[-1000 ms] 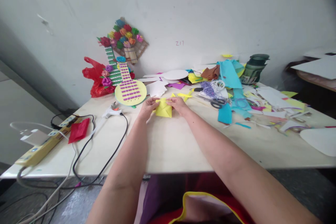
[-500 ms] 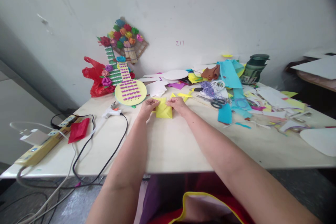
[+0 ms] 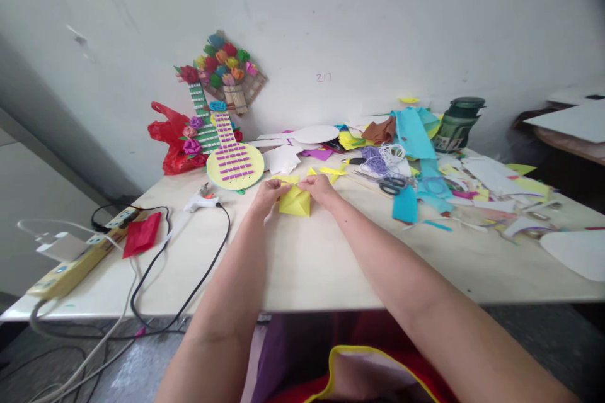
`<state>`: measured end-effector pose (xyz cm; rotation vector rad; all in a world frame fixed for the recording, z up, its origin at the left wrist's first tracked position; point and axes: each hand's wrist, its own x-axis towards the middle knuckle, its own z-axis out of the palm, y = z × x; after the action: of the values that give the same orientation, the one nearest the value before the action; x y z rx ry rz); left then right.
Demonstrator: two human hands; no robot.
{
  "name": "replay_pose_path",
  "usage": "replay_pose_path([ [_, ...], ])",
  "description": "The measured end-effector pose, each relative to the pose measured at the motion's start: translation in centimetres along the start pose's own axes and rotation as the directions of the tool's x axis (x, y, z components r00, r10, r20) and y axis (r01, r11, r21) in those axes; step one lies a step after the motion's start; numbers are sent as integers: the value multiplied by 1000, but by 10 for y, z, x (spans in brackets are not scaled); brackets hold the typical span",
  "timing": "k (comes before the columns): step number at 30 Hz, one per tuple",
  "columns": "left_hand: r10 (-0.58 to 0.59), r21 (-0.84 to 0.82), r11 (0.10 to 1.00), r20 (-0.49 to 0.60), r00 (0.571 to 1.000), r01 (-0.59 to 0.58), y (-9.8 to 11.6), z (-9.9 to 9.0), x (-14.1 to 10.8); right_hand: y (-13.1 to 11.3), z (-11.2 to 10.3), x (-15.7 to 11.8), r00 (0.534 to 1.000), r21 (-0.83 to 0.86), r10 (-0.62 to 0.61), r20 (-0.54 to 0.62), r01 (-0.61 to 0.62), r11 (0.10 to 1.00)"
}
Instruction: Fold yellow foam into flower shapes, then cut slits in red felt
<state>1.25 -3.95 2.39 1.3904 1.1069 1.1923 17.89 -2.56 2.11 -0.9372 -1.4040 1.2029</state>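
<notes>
Folded yellow paper point(image 3: 295, 203), between the hands, over mid-desk point(image 3: 321, 264). Left hand point(image 3: 269, 194) and right hand point(image 3: 319, 189) both pinched closed on its upper part. Progress, judged: creases made, lower part flat and ungathered; no finished form. Beyond: lidded green bottle point(image 3: 456, 129), right rear, contents unclear; red plastic bag point(image 3: 174, 150), left rear, contents hidden.
</notes>
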Motion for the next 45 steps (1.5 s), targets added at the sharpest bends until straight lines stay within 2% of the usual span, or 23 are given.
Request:
replay_pose_path([
  [6,61,21,998,6,998,-61,-3,-1,2,1,-1,-2,989,68,87,121,-95,993],
  [9,83,37,996,11,996,-83,-5,-1,4,2,-2,-1,993,45,67,96,-72,996],
  [13,57,56,997,26,998,-59,-5,-1,4,1,-2,-1,996,49,30,80,-34,998],
  [18,66,41,997,35,997,-67,-2,0,1,1,-1,-2,989,81,72,128,-83,993],
  [23,84,56,995,25,996,-85,-1,0,1,3,-2,0,994,68,40,104,-47,997],
  [27,103,52,993,42,994,-105,-3,-1,2,3,-2,0,991,87,57,123,-68,994],
  [34,100,92,990,42,994,-104,-2,0,2,2,-2,-1,995,31,8,97,-11,999],
  [41,120,126,984,33,992,-124,-3,0,2,-1,-2,-3,992,48,47,118,-53,997],
  [45,127,139,982,22,992,-128,-1,2,1,-2,-1,-2,995,21,9,95,-11,1000],
])
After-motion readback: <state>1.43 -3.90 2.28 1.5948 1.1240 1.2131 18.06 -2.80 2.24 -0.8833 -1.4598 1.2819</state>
